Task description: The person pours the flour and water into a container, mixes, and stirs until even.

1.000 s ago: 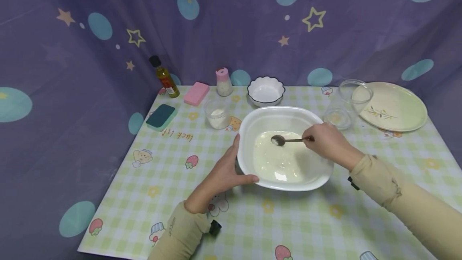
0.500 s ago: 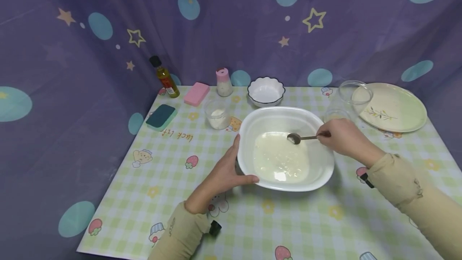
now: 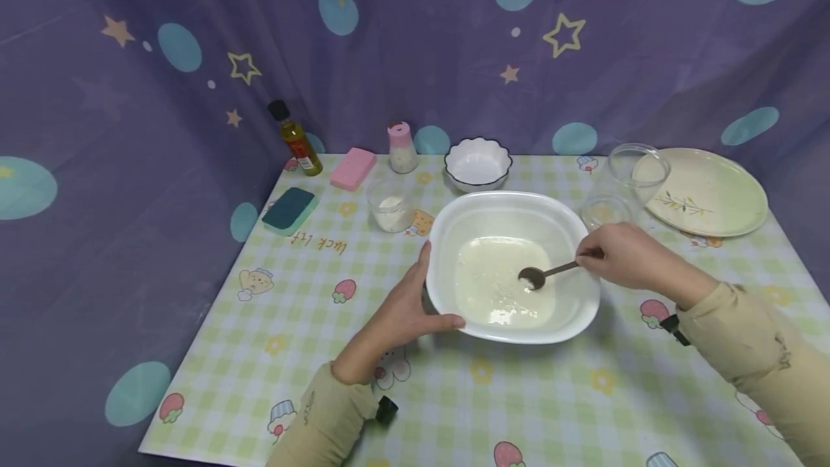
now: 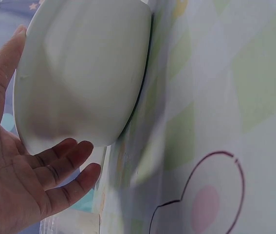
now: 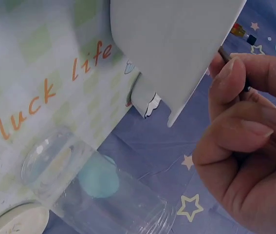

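White plastic basin (image 3: 512,222) at table centre on a green-checked tablecloth (image 3: 292,323), holding a shallow pool of milky liquid (image 3: 493,287). At the basin's 8 o'clock rim, left hand (image 3: 402,312): fingers straight and close together against the outer wall, thumb along the near edge, cupping rather than clamping; in the left wrist view the same fingers (image 4: 64,161) lying relaxed under the curved underside of the basin (image 4: 84,68). At 3 o'clock, right hand (image 3: 622,254), thumb and fingertips pinched on the handle end of a metal spoon (image 3: 541,276), spoon bowl dipped into the liquid right of its middle; in the right wrist view the fingers (image 5: 240,141) curled tight together round the thin handle, beside the basin's rim (image 5: 176,44). At 12 o'clock beyond the basin, a small scalloped white bowl (image 3: 478,162). At 11 o'clock, a short glass (image 3: 390,204) with something white at its bottom, a pink-capped shaker (image 3: 402,148), a pink sponge (image 3: 353,168) and an oil bottle (image 3: 295,138) near the backdrop. At 10 o'clock, a dark green sponge (image 3: 289,209). At 2 o'clock, two clear glass bowls (image 3: 625,179), the nearer one just behind the right hand, and a pale plate (image 3: 713,193) with a leaf sprig at the far right edge. Purple star-printed curtain (image 3: 415,42) behind everything.
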Demonstrator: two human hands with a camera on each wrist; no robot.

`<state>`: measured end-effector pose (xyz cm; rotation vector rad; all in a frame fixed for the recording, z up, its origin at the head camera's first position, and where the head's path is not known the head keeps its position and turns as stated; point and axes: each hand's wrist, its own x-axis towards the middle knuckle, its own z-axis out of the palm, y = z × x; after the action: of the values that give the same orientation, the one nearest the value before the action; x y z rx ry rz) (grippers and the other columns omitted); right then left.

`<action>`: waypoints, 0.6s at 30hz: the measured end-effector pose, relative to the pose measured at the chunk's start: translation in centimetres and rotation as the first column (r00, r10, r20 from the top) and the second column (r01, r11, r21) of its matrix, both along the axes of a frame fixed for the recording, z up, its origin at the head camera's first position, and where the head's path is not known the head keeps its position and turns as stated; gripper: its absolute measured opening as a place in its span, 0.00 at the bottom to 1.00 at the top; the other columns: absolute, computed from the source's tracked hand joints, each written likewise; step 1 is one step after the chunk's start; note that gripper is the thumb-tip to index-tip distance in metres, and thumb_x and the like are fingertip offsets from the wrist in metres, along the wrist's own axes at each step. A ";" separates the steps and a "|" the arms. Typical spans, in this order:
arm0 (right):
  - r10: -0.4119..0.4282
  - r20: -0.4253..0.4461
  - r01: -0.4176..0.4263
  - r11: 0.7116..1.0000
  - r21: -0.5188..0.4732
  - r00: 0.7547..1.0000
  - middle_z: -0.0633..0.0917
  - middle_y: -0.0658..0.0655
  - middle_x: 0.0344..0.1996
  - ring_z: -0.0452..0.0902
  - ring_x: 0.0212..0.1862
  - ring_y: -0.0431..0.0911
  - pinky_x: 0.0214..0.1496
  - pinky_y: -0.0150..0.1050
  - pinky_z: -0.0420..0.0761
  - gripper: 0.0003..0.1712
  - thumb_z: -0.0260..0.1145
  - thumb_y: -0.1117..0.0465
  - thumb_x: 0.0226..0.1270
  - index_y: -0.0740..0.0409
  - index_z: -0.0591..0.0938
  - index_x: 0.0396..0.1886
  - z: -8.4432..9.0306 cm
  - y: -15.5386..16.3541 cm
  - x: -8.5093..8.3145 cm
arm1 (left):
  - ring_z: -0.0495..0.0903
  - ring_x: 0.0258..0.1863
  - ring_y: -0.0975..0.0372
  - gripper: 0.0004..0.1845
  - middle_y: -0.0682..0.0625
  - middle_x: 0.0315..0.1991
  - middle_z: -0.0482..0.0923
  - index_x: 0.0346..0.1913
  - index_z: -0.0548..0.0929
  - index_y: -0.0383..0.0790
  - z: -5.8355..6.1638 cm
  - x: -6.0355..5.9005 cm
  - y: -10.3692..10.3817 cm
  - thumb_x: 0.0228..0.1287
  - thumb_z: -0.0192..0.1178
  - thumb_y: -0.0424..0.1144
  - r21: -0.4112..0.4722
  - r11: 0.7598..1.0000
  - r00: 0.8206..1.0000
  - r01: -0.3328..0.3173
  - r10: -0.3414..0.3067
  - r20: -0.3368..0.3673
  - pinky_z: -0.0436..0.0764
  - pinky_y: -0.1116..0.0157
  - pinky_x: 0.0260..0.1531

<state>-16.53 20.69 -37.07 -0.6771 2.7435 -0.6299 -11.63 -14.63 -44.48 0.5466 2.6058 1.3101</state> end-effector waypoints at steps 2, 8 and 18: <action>0.023 0.004 -0.023 1.000 -0.011 1.000 0.84 0.46 0.24 0.71 0.25 0.40 0.29 0.38 0.73 0.06 0.66 0.66 0.63 0.58 0.89 0.31 -0.1 -0.2 0.1 | 0.47 0.74 0.65 0.70 0.59 0.78 0.40 0.77 0.31 0.60 0.0 0.0 0.0 0.44 0.77 0.58 -0.003 1.000 1.000 0.003 -0.003 -0.007 0.55 0.53 0.70; 0.112 0.015 -0.111 0.992 -0.056 0.994 0.81 0.42 0.21 0.70 0.24 0.38 0.28 0.35 0.72 0.06 0.67 0.66 0.62 0.54 0.88 0.28 -0.3 -1.1 0.5 | 0.47 0.74 0.64 0.70 0.59 0.78 0.40 0.77 0.30 0.61 -0.1 -0.1 0.0 0.44 0.77 0.58 -0.003 1.000 1.000 0.009 -0.009 -0.020 0.55 0.53 0.69; 0.184 -0.074 -0.191 0.976 -0.102 0.980 0.79 0.39 0.20 0.67 0.23 0.35 0.29 0.35 0.71 0.08 0.67 0.68 0.61 0.52 0.88 0.26 -1.5 -3.9 1.0 | 0.48 0.74 0.64 0.70 0.58 0.78 0.41 0.77 0.30 0.59 -0.1 -0.1 0.0 0.45 0.78 0.54 0.008 1.000 1.000 0.010 -0.010 -0.021 0.55 0.53 0.69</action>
<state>-15.55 16.75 -38.60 -0.9844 2.6750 -0.7284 -11.71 -14.64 -44.57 0.5769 2.6118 1.3196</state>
